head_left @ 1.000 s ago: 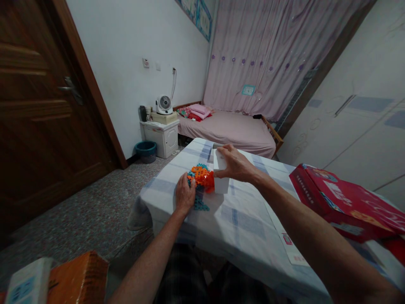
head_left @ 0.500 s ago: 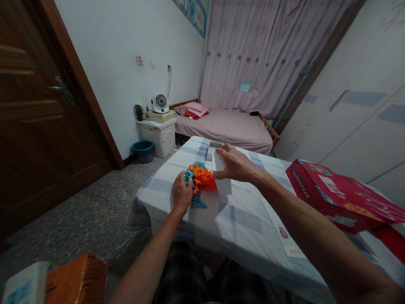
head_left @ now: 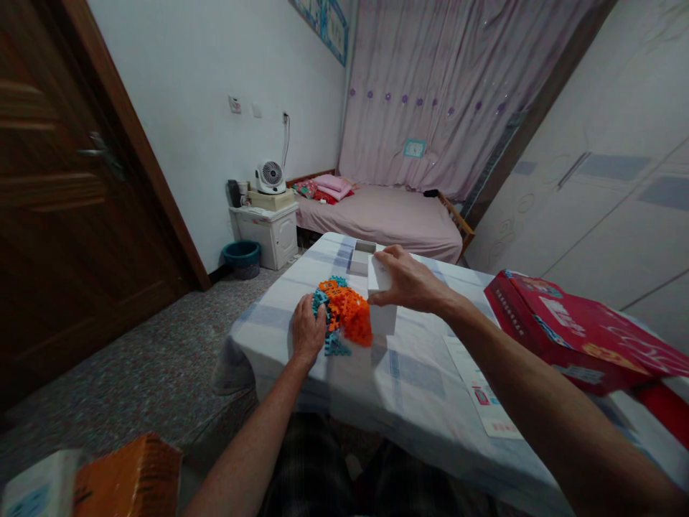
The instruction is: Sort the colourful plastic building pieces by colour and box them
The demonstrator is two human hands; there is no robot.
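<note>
My right hand grips a white box from above, thumb on the near side and fingers on the far side. The box stands tilted over the table, its mouth toward the left. Beside it spreads a heap of orange interlocking plastic pieces, the nearest ones blurred. Teal interlocking pieces lie along the heap's left, back and front. Against the left side of the heap rests my left hand, fingers stretched and touching the teal pieces without gripping any.
A second open white box sits behind the heap. To the right are a large red box and a printed white sheet. A checked cloth covers the table. An orange carton stands at lower left.
The white box in my right hand has shifted slightly right, away from the heap. The orange pieces beside it have spread toward the front and right. My left hand has barely moved.
</note>
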